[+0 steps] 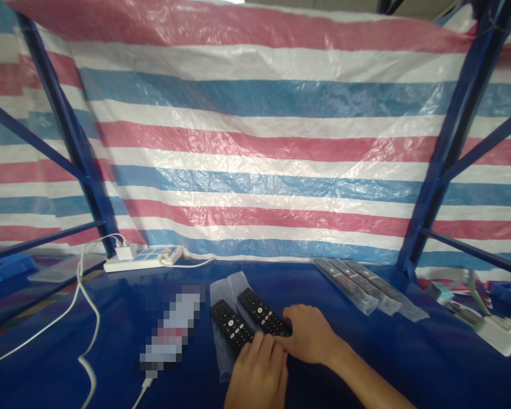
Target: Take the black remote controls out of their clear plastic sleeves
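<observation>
Two black remote controls lie side by side at the front middle of the blue table, over clear plastic bags (219,358). My right hand (309,332) is closed round the lower end of the right remote control (259,309), thumb toward my other hand. The fingers of my left hand (259,369) are curled together at the lower end of the left remote control (230,324), and they hide that end. My two hands touch or nearly touch; exactly what the left fingertips press on is hidden.
Three bagged remote controls (351,275) lie at the right rear. A blurred-out phone-like object (170,329) with a white cable lies at left. Behind it is a white power strip (145,258). Blue frame posts (443,147) and a striped sheet (255,147) bound the table.
</observation>
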The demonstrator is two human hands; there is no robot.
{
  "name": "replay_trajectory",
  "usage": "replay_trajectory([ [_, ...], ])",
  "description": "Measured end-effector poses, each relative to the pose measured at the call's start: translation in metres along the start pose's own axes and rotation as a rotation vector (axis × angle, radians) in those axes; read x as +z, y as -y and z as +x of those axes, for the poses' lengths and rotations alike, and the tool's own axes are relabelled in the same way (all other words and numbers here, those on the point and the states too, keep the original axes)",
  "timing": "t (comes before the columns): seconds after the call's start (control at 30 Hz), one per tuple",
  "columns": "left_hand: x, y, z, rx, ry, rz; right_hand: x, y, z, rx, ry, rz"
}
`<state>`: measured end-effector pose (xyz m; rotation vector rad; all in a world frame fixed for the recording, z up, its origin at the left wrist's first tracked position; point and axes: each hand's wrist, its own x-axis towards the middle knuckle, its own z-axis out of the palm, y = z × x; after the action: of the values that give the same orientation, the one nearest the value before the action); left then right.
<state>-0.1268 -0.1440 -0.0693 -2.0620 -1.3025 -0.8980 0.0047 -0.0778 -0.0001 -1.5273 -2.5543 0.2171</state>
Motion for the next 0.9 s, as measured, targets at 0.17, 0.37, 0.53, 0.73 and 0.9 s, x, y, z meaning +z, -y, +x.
replay_trajectory([
  [0.17, -0.002, 0.011, 0.01, -0.113, 0.262, 0.086, -0.004, -0.001, 0.002, 0.022, 0.017, -0.048],
  [0.37, -0.015, 0.008, 0.036, -0.193, 0.623, 0.158, -0.012, -0.029, 0.003, 0.101, -0.039, -0.083],
  [0.53, -0.02, 0.003, 0.049, -0.173, 0.734, 0.117, -0.014, -0.046, 0.003, 0.175, -0.041, -0.065],
  [0.73, -0.011, -0.002, 0.05, -0.152, 0.707, 0.091, -0.006, -0.049, 0.002, 0.18, -0.059, -0.04],
  [0.9, -0.008, -0.003, 0.057, -0.14, 0.768, 0.123, -0.008, -0.047, 0.001, 0.174, -0.049, -0.066],
])
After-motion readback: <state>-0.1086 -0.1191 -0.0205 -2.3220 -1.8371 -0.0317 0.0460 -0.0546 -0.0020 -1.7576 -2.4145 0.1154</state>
